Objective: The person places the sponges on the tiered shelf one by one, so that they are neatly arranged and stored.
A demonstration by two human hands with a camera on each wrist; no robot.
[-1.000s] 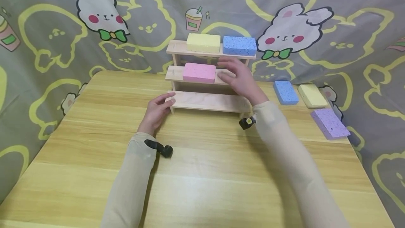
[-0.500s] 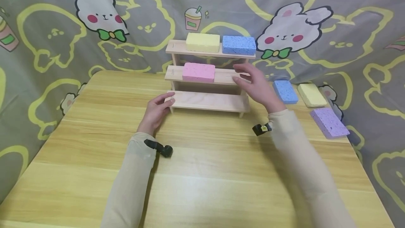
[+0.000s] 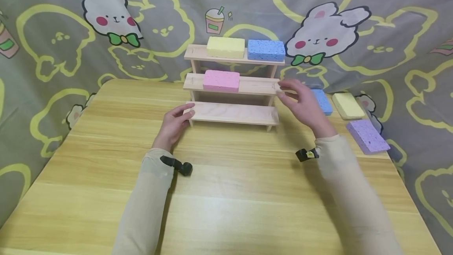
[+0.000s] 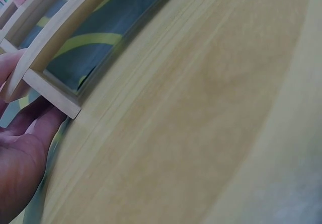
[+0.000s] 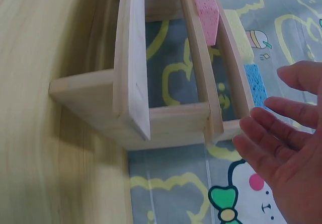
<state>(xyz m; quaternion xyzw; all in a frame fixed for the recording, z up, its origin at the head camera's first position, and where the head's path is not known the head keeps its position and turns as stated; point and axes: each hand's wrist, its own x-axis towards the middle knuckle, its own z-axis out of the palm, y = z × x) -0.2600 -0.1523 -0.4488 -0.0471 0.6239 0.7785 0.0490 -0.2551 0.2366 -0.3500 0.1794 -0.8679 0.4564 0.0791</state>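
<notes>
A three-step wooden shelf rack (image 3: 233, 113) stands on the table. My left hand (image 3: 172, 126) holds the left end of its lowest board, thumb on top; in the left wrist view the fingers (image 4: 43, 118) go behind the end leg. A pink sponge (image 3: 221, 81) lies on the middle board, left of centre. The top board carries a yellow sponge (image 3: 225, 47) and a blue sponge (image 3: 266, 50) side by side. My right hand (image 3: 307, 105) holds nothing, its fingers loosely spread by the right end of the middle board.
To the right of the rack lie another blue sponge (image 3: 322, 102), partly behind my right hand, a second yellow sponge (image 3: 348, 106) and a purple sponge (image 3: 368, 137) near the table's right edge. A patterned grey curtain (image 3: 162, 15) hangs behind the wooden table (image 3: 219, 192).
My right hand has moved right, away from the pink sponge, to the right end of the middle board. The left hand keeps its hold, and the sponges stay where they were.
</notes>
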